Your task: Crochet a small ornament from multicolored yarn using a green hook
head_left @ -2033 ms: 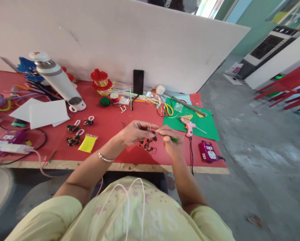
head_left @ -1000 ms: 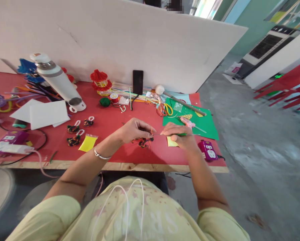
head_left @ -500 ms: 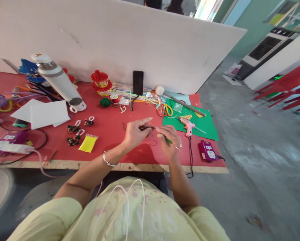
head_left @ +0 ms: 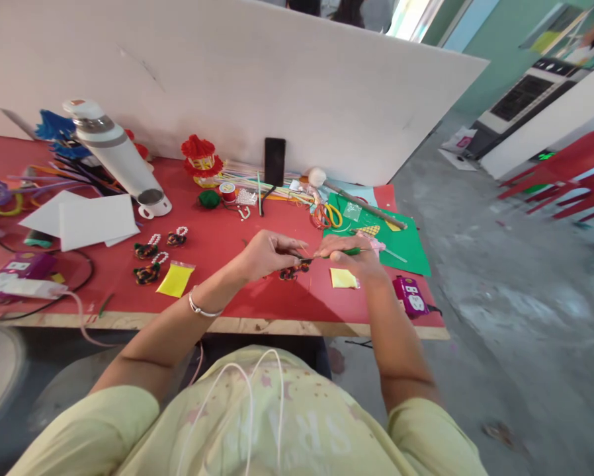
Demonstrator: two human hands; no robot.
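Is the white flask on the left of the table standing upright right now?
No, the white flask lies tilted on the red table, its open mouth down by a small white cup.

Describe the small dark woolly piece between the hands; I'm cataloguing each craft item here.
The woolly piece is small, made of dark yarn flecked with orange, red and green, lumpy in shape. It hangs just over the red table, pinched by the left hand. The right hand brings a thin green-handled tool to its right edge. Finer detail is too small to tell.
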